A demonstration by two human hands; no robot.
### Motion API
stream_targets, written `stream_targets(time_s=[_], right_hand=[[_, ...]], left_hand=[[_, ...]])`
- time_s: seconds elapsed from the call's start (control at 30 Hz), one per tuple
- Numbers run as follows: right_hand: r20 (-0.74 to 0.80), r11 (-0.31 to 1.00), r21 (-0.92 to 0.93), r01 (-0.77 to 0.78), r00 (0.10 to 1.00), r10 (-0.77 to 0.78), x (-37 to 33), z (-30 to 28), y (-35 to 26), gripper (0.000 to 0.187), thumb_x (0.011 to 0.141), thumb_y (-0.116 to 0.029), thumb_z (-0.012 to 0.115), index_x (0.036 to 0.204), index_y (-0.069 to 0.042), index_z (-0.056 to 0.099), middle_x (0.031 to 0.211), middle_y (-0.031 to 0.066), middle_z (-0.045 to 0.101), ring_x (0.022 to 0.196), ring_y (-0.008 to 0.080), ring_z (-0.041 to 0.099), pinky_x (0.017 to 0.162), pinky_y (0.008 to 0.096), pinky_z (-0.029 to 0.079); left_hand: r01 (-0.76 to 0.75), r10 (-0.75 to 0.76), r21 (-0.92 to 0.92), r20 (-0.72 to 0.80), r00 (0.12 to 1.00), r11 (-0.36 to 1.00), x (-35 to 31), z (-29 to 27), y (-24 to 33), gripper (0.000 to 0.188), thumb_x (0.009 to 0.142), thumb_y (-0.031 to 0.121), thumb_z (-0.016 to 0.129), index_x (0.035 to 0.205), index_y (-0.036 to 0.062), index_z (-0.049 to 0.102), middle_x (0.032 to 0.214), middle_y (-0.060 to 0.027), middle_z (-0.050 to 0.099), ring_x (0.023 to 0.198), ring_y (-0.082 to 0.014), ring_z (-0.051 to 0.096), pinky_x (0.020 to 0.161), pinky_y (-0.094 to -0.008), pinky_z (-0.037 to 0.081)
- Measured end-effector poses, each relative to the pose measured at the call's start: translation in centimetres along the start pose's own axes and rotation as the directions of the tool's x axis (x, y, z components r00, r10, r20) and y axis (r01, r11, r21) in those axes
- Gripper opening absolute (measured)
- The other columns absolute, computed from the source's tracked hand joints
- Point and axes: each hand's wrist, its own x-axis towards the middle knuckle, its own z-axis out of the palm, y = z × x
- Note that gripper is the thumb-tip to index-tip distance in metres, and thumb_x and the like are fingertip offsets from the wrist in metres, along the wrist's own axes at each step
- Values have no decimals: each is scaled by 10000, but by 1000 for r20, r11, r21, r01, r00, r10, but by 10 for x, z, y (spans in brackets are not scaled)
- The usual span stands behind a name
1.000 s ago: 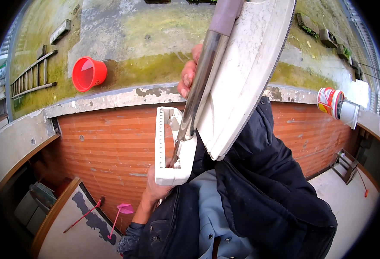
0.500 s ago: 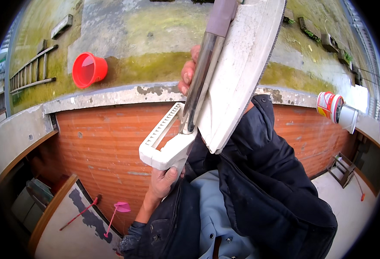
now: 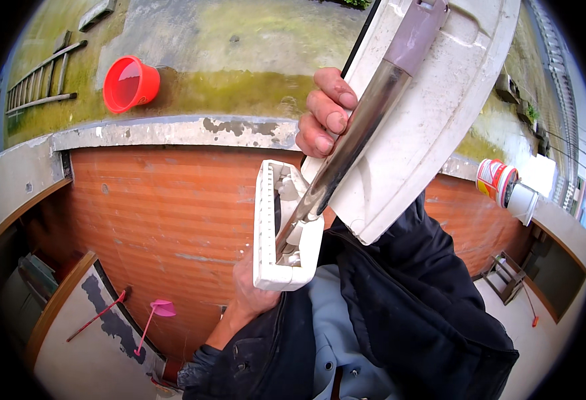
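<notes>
L hand is supporting the white toothed plastic frame from behind its lower end. Can't tell how its fingers are set: the frame's hiding most of them. R hand is reaching round from behind the white plastic panel, fingers curling over its L edge, lying close tog. w/ tips right by the metal tube; its thumb isn't showing.

The panel, tube & frame are all being held up in front of the dark jacket, tube slanting from upper R down into the frame's hollow. Can't tell if it's fastened there. A purple-grey sleeve is capping the tube's upper part. The hands are prob. sitting well apart b/c the piece is long: R steadying panel + tube up top, L bracing the frame below. The frame's hollow side is facing up, prob. so the tube's end is staying visible.

Beyond, a red plastic bucket w/ liquid is standing on mossy concrete, past the chipped ledge, nr. a ladder lying to its L. Over on the R, a red-&-white tub is resting just beside a white tub, both prob. parked there to be out of the hands' way.
</notes>
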Motion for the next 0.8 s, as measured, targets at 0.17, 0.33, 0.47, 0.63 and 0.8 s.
stream_targets(time_s=[0.17, 0.33, 0.47, 0.63, 0.8], right_hand=[[-214, 980, -164, -109, 974, 72, 3, 17, -4, 184, 930, -67, 628, 979, -162, 478, 945, 18, 635, 912, 236, 646, 693, 315, 452], [-145, 980, -188, -70, 988, 43, 1, 5, -9, 165, 938, -90, 624, 1003, -161, 489, 970, 10, 644, 941, 234, 650, 684, 307, 453], [-141, 980, -192, -60, 989, 33, -2, -2, -15, 150, 950, -100, 608, 1028, -165, 498, 996, -4, 646, 960, 226, 645, 695, 308, 462], [-191, 975, -201, -91, 980, 52, 1, -3, -20, 108, 970, -130, 581, 1022, -170, 495, 1002, -13, 641, 953, 217, 640, 695, 311, 464], [-152, 978, -198, -66, 988, 36, 4, -7, -18, 157, 950, -82, 605, 1008, -174, 490, 975, -25, 638, 926, 201, 643, 660, 298, 468]], left_hand=[[79, -82, -113, -19, 996, 990, -2, 5, 0, 376, 796, 160, 722, 1096, -51, 640, 1003, -224, 660, 839, -386, 666, 683, -401, 533], [272, -268, -222, 49, 962, 937, -7, 8, 1, 404, 792, 170, 740, 1115, -47, 629, 925, -205, 662, 788, -368, 667, 652, -382, 526], [247, -251, -168, -5, 968, 954, -9, 10, 0, 419, 791, 159, 741, 1135, -42, 614, 888, -197, 660, 766, -355, 669, 646, -369, 522], [271, -281, -194, -26, 959, 943, -9, 10, -2, 218, 789, 50, 692, 997, -13, 695, 893, -179, 698, 760, -306, 693, 676, -346, 534], [344, -351, -308, 35, 936, 887, -4, 5, -2, 300, 810, 84, 679, 1085, -36, 660, 918, -164, 693, 787, -263, 681, 714, -320, 517]])
